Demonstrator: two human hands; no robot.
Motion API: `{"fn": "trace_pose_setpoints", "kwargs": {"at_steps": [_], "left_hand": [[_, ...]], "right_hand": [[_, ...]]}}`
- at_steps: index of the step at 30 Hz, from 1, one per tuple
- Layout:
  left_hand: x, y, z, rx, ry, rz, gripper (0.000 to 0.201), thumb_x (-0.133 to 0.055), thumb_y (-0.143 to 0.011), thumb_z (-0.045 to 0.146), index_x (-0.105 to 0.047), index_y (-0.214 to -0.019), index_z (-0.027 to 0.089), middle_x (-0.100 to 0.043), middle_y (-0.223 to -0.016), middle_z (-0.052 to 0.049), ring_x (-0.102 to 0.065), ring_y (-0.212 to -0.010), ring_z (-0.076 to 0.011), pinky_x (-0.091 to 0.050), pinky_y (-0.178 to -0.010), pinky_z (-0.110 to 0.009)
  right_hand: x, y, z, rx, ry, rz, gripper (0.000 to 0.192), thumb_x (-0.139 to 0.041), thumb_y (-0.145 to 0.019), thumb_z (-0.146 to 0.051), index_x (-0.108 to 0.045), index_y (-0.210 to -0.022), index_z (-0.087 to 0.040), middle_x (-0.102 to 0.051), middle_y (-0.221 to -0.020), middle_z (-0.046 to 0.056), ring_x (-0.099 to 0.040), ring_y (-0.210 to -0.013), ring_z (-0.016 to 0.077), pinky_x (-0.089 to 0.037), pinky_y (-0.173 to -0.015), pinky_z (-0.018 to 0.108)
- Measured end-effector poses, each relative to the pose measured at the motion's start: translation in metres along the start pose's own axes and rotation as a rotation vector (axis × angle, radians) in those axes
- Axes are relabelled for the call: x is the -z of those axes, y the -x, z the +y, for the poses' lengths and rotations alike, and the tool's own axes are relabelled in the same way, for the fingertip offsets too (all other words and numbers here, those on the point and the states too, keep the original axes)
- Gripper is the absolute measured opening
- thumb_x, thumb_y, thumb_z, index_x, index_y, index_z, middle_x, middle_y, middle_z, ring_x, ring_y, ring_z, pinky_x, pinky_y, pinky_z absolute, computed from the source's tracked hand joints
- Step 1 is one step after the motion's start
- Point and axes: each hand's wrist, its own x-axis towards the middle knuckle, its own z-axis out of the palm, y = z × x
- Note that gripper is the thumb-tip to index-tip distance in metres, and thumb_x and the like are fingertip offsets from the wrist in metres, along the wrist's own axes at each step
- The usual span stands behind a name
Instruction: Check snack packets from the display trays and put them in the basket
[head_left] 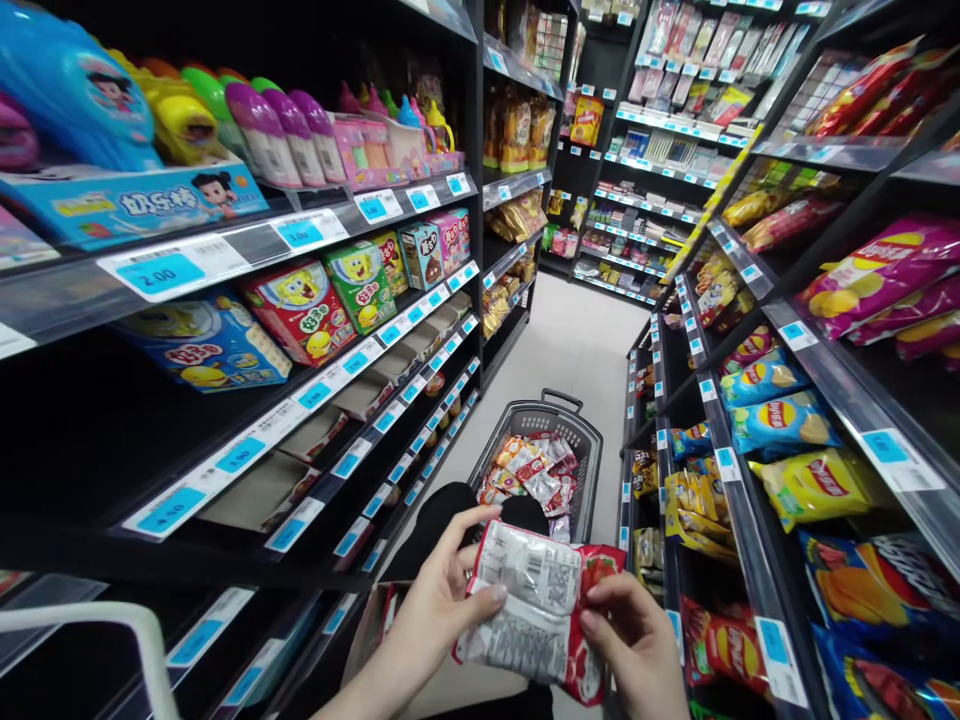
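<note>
My wrists run off the bottom edge. My left hand covers the left edge of the packet; its print is too small to read. The basket hides behind the packet at its near end. Price tags farther down the aisle blur.

snack packet | red-and-silver, crinkled | barcode side up | held above floor

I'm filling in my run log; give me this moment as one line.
left hand: holds snack packet | right hand: holds same packet | basket: on floor ahead, holds packets | shelves: both sides
</note>
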Motion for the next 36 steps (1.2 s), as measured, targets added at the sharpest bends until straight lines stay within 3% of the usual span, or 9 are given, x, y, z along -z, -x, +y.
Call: {"fn": "trace_pose_setpoints", "kwargs": {"at_steps": [2,6,9,12,17,20,24,28,36], "left_hand": [[0.002,-0.001,-0.001,0.050,0.077,0.020,0.068,-0.083,-0.065,0.025,-0.049,-0.124,0.027,-0.072,-0.085,-0.001,-0.068,-0.074,-0.0192,-0.051,-0.074,-0.031],[0.011,-0.004,0.000,0.235,0.153,0.113,0.029,-0.081,-0.064,0.023,-0.072,-0.089,0.013,-0.074,-0.081,-0.007,-0.068,-0.072,-0.0175,-0.050,-0.069,-0.025],[0.017,-0.006,0.004,0.338,0.276,-0.027,0.035,-0.076,-0.061,0.020,-0.075,-0.093,0.007,-0.075,-0.094,-0.016,-0.069,-0.090,-0.0241,-0.050,-0.083,-0.030],[0.022,-0.008,0.003,0.344,0.256,-0.212,0.059,-0.076,-0.054,0.016,-0.070,-0.112,0.008,-0.073,-0.107,-0.017,-0.064,-0.109,-0.0280,-0.046,-0.095,-0.034],[0.022,-0.006,-0.017,0.329,-0.381,-0.231,0.045,-0.062,-0.076,0.053,-0.068,-0.087,0.010,-0.074,-0.085,-0.014,-0.070,-0.062,-0.0210,-0.051,-0.053,-0.028],[0.019,-0.006,-0.020,0.285,-0.779,-0.223,0.056,-0.038,-0.083,0.064,-0.050,-0.054,0.018,-0.062,-0.051,-0.005,-0.052,-0.036,-0.0134,-0.039,-0.038,-0.023],[0.025,-0.003,-0.010,0.152,-1.097,0.017,0.047,-0.044,-0.087,0.049,-0.053,-0.052,0.019,-0.061,-0.051,-0.003,-0.062,-0.056,-0.0195,-0.045,-0.058,-0.027],[0.045,0.008,-0.010,0.132,-1.426,0.257,0.021,-0.062,-0.077,0.030,-0.068,-0.064,0.014,-0.070,-0.071,-0.019,-0.067,-0.083,-0.0399,-0.045,-0.075,-0.045],[0.059,0.017,-0.045,0.178,-1.689,0.227,0.024,-0.051,-0.075,0.003,-0.074,-0.074,0.009,-0.072,-0.067,-0.023,-0.070,-0.072,-0.0396,-0.046,-0.068,-0.044]], "right_hand": [[0.002,0.002,0.001,0.017,-0.008,-0.009,0.029,-0.081,-0.063,-0.051,-0.074,-0.069,-0.023,-0.069,-0.066,0.003,-0.064,-0.063,0.0179,-0.050,-0.062,0.024],[0.006,0.009,0.001,0.058,-0.032,-0.098,0.041,-0.078,-0.061,-0.061,-0.080,-0.087,-0.029,-0.076,-0.088,0.008,-0.071,-0.085,0.0274,-0.055,-0.078,0.035],[0.009,0.008,0.004,0.015,-0.135,-0.120,0.068,-0.084,-0.045,-0.063,-0.076,-0.103,-0.030,-0.073,-0.109,0.010,-0.069,-0.100,0.0332,-0.055,-0.085,0.040],[0.017,-0.001,0.010,0.071,0.041,0.007,0.042,-0.084,-0.058,-0.052,-0.079,-0.092,-0.028,-0.075,-0.099,0.008,-0.070,-0.091,0.0280,-0.056,-0.080,0.035],[0.026,-0.016,0.022,0.254,0.430,0.158,0.026,-0.074,-0.072,-0.044,-0.076,-0.067,-0.018,-0.060,-0.066,0.003,-0.058,-0.065,0.0182,-0.050,-0.062,0.027],[0.020,-0.017,0.027,0.055,0.277,0.059,0.032,-0.071,-0.075,-0.049,-0.071,-0.081,-0.018,-0.068,-0.079,0.006,-0.064,-0.073,0.0219,-0.053,-0.067,0.029],[0.020,-0.022,0.037,-0.187,0.190,-0.013,0.047,-0.068,-0.072,-0.059,-0.065,-0.096,-0.018,-0.074,-0.090,0.009,-0.068,-0.079,0.0278,-0.054,-0.067,0.033],[0.040,-0.044,0.056,-0.102,0.662,0.231,0.053,-0.057,-0.073,-0.066,-0.064,-0.098,-0.020,-0.073,-0.088,0.013,-0.065,-0.085,0.0348,-0.047,-0.071,0.039],[0.040,-0.114,0.137,-0.274,0.860,0.303,0.020,-0.058,-0.091,-0.033,-0.063,-0.099,-0.015,-0.068,-0.096,0.006,-0.064,-0.087,0.0202,-0.050,-0.080,0.038]]}}
